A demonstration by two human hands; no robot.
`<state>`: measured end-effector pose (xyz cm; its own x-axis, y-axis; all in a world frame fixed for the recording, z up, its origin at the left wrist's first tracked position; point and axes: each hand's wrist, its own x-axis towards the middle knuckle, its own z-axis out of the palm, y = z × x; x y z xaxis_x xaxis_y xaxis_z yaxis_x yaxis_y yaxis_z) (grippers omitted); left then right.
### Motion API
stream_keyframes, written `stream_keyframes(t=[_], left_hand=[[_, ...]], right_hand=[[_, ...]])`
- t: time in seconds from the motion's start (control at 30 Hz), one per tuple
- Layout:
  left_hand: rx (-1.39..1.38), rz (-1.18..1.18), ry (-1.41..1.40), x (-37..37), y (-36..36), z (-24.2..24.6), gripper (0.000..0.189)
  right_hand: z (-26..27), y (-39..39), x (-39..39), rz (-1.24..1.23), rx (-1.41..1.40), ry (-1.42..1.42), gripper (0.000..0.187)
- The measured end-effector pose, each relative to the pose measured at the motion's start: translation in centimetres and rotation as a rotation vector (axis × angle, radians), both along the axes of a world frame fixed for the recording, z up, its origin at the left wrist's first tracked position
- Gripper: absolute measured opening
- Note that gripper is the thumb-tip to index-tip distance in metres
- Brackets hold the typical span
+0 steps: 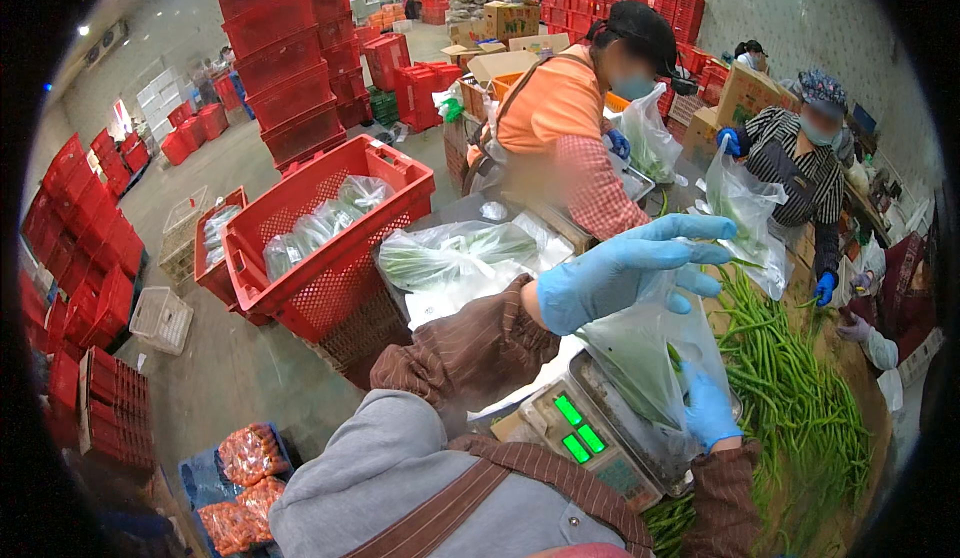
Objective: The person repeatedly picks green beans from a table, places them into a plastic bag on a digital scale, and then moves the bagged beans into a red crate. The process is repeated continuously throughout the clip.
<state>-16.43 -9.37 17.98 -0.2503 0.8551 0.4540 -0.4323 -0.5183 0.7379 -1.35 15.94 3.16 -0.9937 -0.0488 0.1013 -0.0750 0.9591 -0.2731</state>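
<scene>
My left hand (637, 269), in a blue glove, is raised over a clear plastic bag (634, 359) with its fingers spread. The bag's upper plastic rises behind those fingers. Long green beans show through the bag, which rests on the metal pan of a digital scale (592, 438) with lit green digits. At the bag's right side is my right hand (709, 408), also gloved in blue, touching the plastic near a green bean; its fingers are partly hidden. Loose green beans (787, 378) lie heaped on the table just beyond it.
A filled, tied bag (465, 250) lies left of my forearm. Beside it, a red crate (330, 228) holds bagged goods. Across the table, a person in orange (547, 107) and a person in stripes (795, 160) handle bags. Bagged carrots (251, 457) sit low on the left.
</scene>
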Motion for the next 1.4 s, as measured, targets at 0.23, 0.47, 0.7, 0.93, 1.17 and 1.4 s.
stream_keyframes(t=[0.23,0.47,0.7,0.93,1.17,1.4], left_hand=[[-0.042,0.074,0.127,0.4,-1.1,0.0,0.070],[-0.063,-0.094,0.238,2.6,-0.1,0.3,0.073],[-0.091,0.108,0.191,0.4,-2.0,0.2,0.072],[-0.194,0.351,0.132,-1.1,-3.1,-1.0,0.065],[-0.113,0.185,0.421,-0.7,-3.0,-1.6,0.081],[-0.016,0.183,0.461,-0.5,-3.9,-1.5,0.084]], right_hand=[[4.8,2.3,2.1,-0.101,0.201,-0.095,0.028],[4.3,0.9,0.1,0.024,-0.215,0.042,0.049],[0.4,6.3,1.1,-0.143,0.090,-0.119,0.065],[6.0,8.1,4.3,-0.257,0.362,-0.103,0.021],[12.2,5.3,6.9,-0.301,-0.246,-0.207,0.036],[16.8,3.4,9.9,-0.140,-0.107,-0.075,0.033]])
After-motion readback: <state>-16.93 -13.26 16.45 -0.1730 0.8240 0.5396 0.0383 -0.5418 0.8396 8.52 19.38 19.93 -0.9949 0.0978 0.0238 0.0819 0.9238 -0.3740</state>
